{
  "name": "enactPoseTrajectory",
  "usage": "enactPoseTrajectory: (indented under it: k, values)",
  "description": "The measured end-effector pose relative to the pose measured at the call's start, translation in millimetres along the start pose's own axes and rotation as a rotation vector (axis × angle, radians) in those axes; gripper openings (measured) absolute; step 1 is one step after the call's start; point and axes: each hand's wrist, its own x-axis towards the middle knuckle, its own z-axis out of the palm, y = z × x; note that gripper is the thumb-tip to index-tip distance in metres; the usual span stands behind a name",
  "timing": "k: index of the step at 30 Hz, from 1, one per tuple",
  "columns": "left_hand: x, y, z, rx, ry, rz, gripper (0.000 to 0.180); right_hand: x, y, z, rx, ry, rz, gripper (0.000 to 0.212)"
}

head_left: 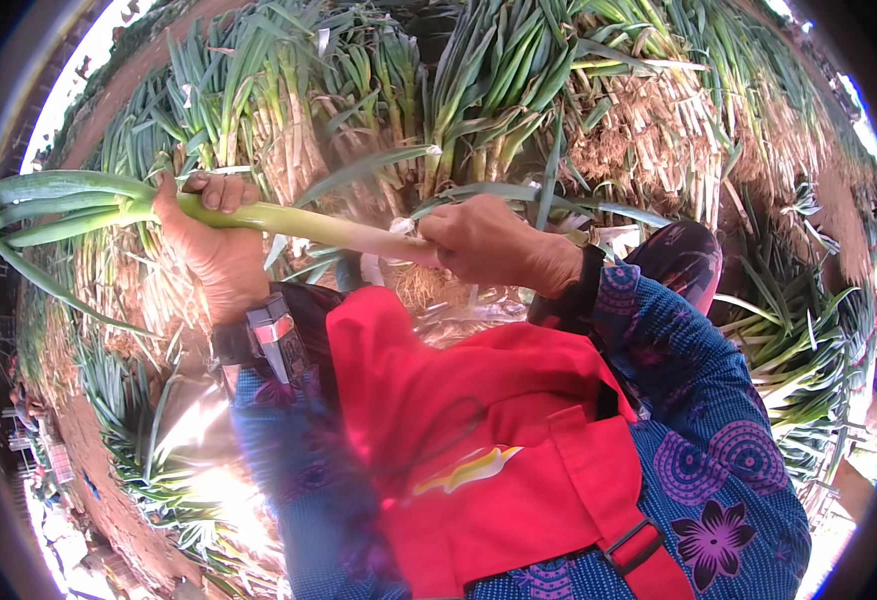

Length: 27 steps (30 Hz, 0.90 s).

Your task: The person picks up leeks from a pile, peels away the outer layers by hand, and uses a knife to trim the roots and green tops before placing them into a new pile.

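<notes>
A single large green onion [333,232] lies almost level across the front of me, its leaves to the left and its pale end to the right. Wrapped round it just below the leaves is my left hand [216,245], closed. My right hand [493,245] is closed at the pale end, fingers bent against the stalk; its fingertips are partly hidden. One long leaf bends down at the far left. Below the right hand hang or lie thin brown roots [420,287]; whether they belong to this onion I cannot tell.
Bundles of green onions [503,75] stand in rows ahead, with more onions [798,350] at the right and left. Clear plastic [473,308] lies between my knees. A red apron [488,400] covers my lap. Brown soil [93,465] shows at the left.
</notes>
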Motion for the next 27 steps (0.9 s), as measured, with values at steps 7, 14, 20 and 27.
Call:
enactPoseTrajectory:
  k: [7, 14, 20, 27]
  values:
    - [5.1, 9.5, -7.4, -0.079, -0.214, -0.046, 0.032, -3.5, 50.3, 7.9, 1.138, 0.051, 0.599, 0.025]
    - [7.8, 3.3, -6.1, -0.089, -0.263, -0.060, 0.031, 1.9, 25.7, -5.4, 0.933, -0.078, 0.305, 0.038]
    - [14.8, 7.4, -9.0, -0.005, 0.049, 0.032, 0.029, -42.2, 20.8, -0.3, 0.648, 0.032, 0.271, 0.025]
    - [15.4, -3.4, -1.8, 0.006, 0.219, 0.059, 0.028, -44.6, 13.8, 8.2, 0.134, 0.253, 0.146, 0.028]
